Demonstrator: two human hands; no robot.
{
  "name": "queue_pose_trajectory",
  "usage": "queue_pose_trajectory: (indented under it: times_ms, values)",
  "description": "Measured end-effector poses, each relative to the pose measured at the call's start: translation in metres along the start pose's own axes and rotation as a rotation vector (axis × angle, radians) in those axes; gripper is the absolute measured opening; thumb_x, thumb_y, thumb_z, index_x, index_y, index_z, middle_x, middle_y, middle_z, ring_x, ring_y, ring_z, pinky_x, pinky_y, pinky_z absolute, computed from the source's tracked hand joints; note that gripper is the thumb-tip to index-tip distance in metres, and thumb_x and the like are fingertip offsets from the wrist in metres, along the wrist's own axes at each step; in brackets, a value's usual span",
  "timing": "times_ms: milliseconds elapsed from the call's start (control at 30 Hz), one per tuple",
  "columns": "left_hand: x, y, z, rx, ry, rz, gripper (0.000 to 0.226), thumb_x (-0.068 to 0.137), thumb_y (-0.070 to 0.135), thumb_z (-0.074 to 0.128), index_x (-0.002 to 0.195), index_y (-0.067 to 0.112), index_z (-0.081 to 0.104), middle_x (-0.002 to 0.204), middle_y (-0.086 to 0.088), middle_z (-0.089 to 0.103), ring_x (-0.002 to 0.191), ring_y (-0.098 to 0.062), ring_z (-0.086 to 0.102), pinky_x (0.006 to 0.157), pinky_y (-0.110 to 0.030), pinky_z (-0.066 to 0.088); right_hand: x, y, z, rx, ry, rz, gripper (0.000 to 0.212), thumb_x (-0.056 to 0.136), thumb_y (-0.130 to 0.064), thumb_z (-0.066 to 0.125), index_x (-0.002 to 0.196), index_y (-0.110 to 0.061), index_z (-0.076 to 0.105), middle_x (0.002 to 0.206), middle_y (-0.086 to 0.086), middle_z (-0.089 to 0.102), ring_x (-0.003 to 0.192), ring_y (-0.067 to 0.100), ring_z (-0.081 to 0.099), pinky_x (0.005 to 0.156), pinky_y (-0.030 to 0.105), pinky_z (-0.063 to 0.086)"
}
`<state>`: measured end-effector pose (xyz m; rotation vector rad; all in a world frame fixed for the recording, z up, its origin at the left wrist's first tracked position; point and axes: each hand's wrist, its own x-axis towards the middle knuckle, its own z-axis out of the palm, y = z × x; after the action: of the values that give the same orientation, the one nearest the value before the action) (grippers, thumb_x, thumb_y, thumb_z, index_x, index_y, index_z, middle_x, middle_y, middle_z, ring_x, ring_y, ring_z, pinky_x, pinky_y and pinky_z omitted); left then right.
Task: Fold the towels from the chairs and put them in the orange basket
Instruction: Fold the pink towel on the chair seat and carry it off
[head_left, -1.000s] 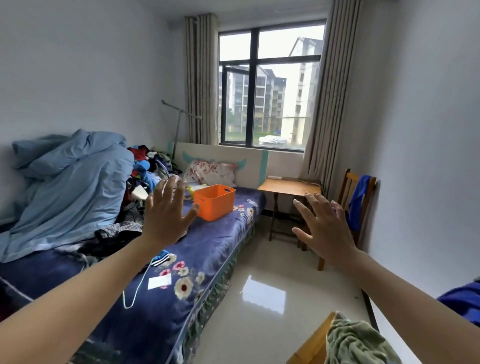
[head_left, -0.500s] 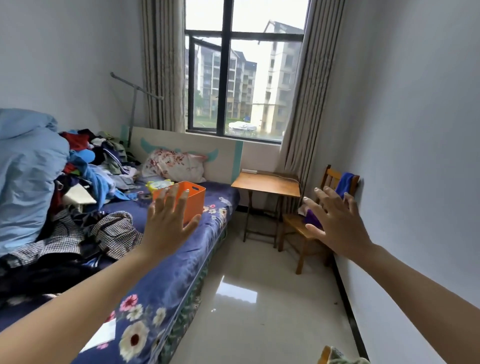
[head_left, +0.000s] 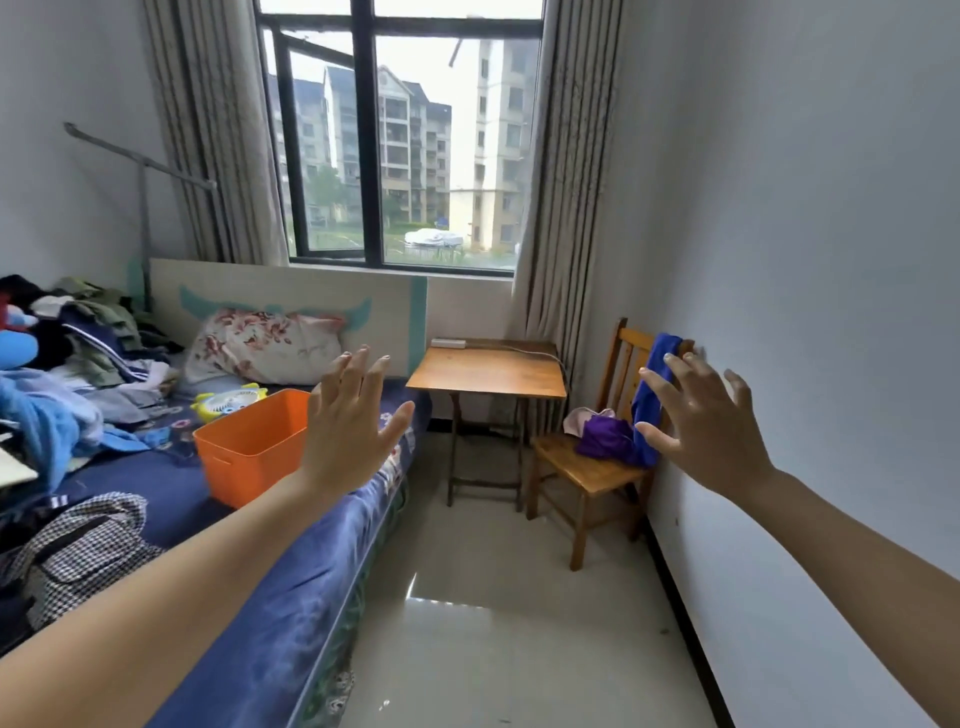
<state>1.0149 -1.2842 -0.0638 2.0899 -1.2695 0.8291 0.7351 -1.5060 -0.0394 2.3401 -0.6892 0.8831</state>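
An orange basket (head_left: 249, 452) stands empty on the blue bed. A wooden chair (head_left: 587, 467) sits against the right wall; a blue towel (head_left: 652, 395) hangs over its backrest, and a purple towel (head_left: 602, 436) with a pale cloth behind it lies on the seat. My left hand (head_left: 353, 421) is raised with fingers spread, in front of the basket's right end. My right hand (head_left: 701, 421) is stretched out, fingers apart, in front of the blue towel and partly hiding it. Both hands hold nothing.
A small wooden table (head_left: 488, 374) stands between the bed and the chair under the window. The bed (head_left: 291, 571) fills the left side, piled with clothes, a floral pillow and a checked bag (head_left: 78, 545). Tiled floor (head_left: 493, 623) runs ahead to the chair.
The view has moved forward, toward the window. The chair and basket appear nearer and larger. Both hands stay raised and spread; the green towel at the bottom edge is out of view.
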Motion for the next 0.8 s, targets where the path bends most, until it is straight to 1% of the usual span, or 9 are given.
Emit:
queue_pose_trajectory:
  times_ms: [67,133,367,433,533,567,667,733,800]
  values:
    - [0.014,-0.007,0.033,0.006,-0.002,0.051,0.054,0.082,0.046,0.037,0.121,0.01,0.044,0.128,-0.022,0.054,0.121,-0.032,0.035,0.09,-0.053,0.044,0.009,0.007,0.027,-0.025,-0.028,-0.036,0.06,0.067,-0.041,0.059,0.119,-0.014,0.042,0.115,0.024,0.063,0.106,0.042,0.061,0.08,0.061,0.047]
    - [0.033,-0.014,0.065,-0.01,0.001,0.073,0.05,0.083,0.045,0.038,0.12,0.012,0.04,0.126,-0.022,0.055,0.119,-0.029,0.033,0.089,-0.052,0.045,0.02,0.016,0.053,-0.063,-0.02,-0.058,0.056,0.072,-0.044,0.053,0.119,-0.014,0.043,0.115,0.022,0.063,0.106,0.041,0.061,0.081,0.06,0.047]
    - [0.118,-0.041,0.169,-0.097,0.002,0.074,0.05,0.083,0.044,0.038,0.12,0.011,0.041,0.127,-0.024,0.053,0.119,-0.03,0.03,0.089,-0.055,0.044,0.078,0.042,0.136,-0.131,-0.085,-0.045,0.053,0.077,-0.048,0.036,0.118,-0.015,0.045,0.116,0.02,0.063,0.107,0.037,0.062,0.082,0.057,0.048]
    - [0.145,-0.052,0.197,-0.124,0.011,0.078,0.05,0.083,0.045,0.037,0.12,0.011,0.041,0.128,-0.024,0.053,0.119,-0.031,0.031,0.09,-0.056,0.043,0.099,0.053,0.156,-0.191,-0.084,-0.065,0.052,0.078,-0.049,0.045,0.118,-0.014,0.049,0.116,0.02,0.063,0.108,0.037,0.061,0.084,0.056,0.047]
    - [0.198,-0.064,0.239,-0.199,0.017,0.032,0.049,0.082,0.045,0.036,0.119,0.013,0.04,0.128,-0.024,0.052,0.12,-0.031,0.031,0.09,-0.059,0.041,0.142,0.072,0.193,-0.227,-0.054,-0.053,0.058,0.067,-0.04,0.077,0.114,-0.009,0.061,0.115,0.021,0.063,0.106,0.038,0.061,0.082,0.056,0.048]
    - [0.214,-0.067,0.255,-0.215,0.017,0.027,0.048,0.082,0.044,0.037,0.118,0.012,0.041,0.128,-0.024,0.052,0.119,-0.031,0.03,0.089,-0.059,0.041,0.156,0.077,0.204,-0.237,-0.036,-0.045,0.057,0.069,-0.04,0.075,0.115,-0.01,0.06,0.115,0.021,0.063,0.107,0.038,0.061,0.081,0.056,0.048]
    - [0.242,-0.068,0.302,-0.245,-0.045,0.025,0.056,0.082,0.047,0.034,0.12,0.008,0.048,0.13,-0.023,0.051,0.122,-0.033,0.033,0.09,-0.059,0.04,0.175,0.088,0.237,-0.261,-0.052,-0.022,0.052,0.077,-0.047,0.049,0.119,-0.015,0.047,0.116,0.018,0.063,0.113,0.034,0.053,0.083,0.053,0.048]
    - [0.25,-0.061,0.336,-0.277,-0.122,0.005,0.067,0.08,0.052,0.029,0.124,0.006,0.052,0.136,-0.02,0.046,0.128,-0.037,0.035,0.096,-0.058,0.036,0.175,0.095,0.263,-0.258,-0.075,-0.031,0.059,0.073,-0.045,0.066,0.119,-0.015,0.045,0.116,0.019,0.064,0.114,0.034,0.052,0.082,0.053,0.049]
    - [0.257,-0.053,0.372,-0.297,-0.182,0.022,0.072,0.079,0.055,0.025,0.127,0.007,0.051,0.14,-0.018,0.043,0.131,-0.037,0.033,0.1,-0.056,0.032,0.17,0.108,0.29,-0.252,-0.129,-0.044,0.075,0.058,-0.04,0.083,0.118,-0.015,0.046,0.115,0.019,0.064,0.11,0.035,0.059,0.082,0.054,0.049]
